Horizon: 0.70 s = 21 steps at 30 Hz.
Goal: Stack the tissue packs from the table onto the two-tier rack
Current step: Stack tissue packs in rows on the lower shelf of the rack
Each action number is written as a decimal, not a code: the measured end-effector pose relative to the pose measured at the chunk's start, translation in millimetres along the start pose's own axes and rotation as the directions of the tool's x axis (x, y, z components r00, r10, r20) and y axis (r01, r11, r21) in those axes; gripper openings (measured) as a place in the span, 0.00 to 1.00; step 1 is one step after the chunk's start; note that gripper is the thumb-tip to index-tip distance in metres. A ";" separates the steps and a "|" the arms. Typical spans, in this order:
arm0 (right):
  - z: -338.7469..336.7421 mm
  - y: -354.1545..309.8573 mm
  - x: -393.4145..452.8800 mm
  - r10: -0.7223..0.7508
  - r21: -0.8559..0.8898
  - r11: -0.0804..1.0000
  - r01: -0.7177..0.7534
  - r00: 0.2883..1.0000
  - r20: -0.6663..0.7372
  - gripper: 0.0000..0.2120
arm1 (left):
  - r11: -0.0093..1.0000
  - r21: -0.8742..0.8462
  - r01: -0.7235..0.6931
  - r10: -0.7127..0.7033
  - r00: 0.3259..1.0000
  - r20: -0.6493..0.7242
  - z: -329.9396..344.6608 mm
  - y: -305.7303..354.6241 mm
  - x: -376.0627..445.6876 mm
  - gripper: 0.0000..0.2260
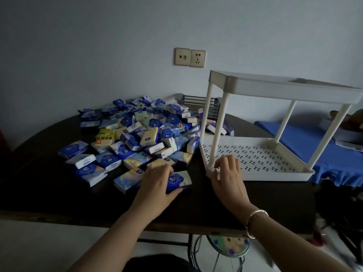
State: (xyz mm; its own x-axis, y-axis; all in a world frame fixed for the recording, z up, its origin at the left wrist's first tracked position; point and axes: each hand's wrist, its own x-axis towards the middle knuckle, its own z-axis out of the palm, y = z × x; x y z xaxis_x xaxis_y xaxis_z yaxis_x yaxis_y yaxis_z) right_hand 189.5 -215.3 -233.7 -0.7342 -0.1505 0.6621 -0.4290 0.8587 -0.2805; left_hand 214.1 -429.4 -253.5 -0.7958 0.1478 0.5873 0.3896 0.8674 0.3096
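The left hand (157, 180) grips a blue tissue pack (179, 180) lying flat at the pile's near edge, its long axis running left to right. The right hand (227, 174) curls its fingers on the near left corner of the white two-tier rack (275, 169). Blue, white and yellow packs (141, 132) heap on the dark table (39, 183); behind, a pale wall with sockets (189, 56)

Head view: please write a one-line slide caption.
Left hand grips a tissue pack; right hand holds the empty rack corner.
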 end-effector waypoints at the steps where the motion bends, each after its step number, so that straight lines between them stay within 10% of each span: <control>1: -0.3 -0.4 -1.3 -0.029 -0.020 0.999 0.029 0.999 -0.014 0.09 | 1.000 0.022 -0.004 0.004 1.000 -0.002 1.0 -0.6 0.0 0.22; 9: -1.3 -2.8 -1.0 -0.178 0.103 0.979 0.174 0.983 0.034 0.10 | 0.975 -0.087 0.205 -0.217 0.962 -0.165 -1.2 8.1 7.3 0.23; 15: 14.0 -35.3 10.5 -0.377 0.136 0.925 0.355 0.902 0.210 0.20 | 0.543 -0.753 0.371 -0.711 0.680 -0.178 -10.2 19.4 12.5 0.19; 21: 52.3 -59.3 33.6 -0.263 0.136 0.965 0.225 0.808 0.527 0.26 | 0.290 -0.890 0.352 -0.783 0.623 -0.008 -15.6 9.0 16.9 0.13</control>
State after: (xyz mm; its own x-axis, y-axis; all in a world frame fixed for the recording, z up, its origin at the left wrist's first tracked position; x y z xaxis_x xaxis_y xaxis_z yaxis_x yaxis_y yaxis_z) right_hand 162.8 -296.8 -231.2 -0.7580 -0.6056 0.2422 -0.6507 0.7280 -0.2161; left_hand 211.4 -426.5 -229.1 -0.7965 -0.5906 0.1294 0.2450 -0.1196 0.9621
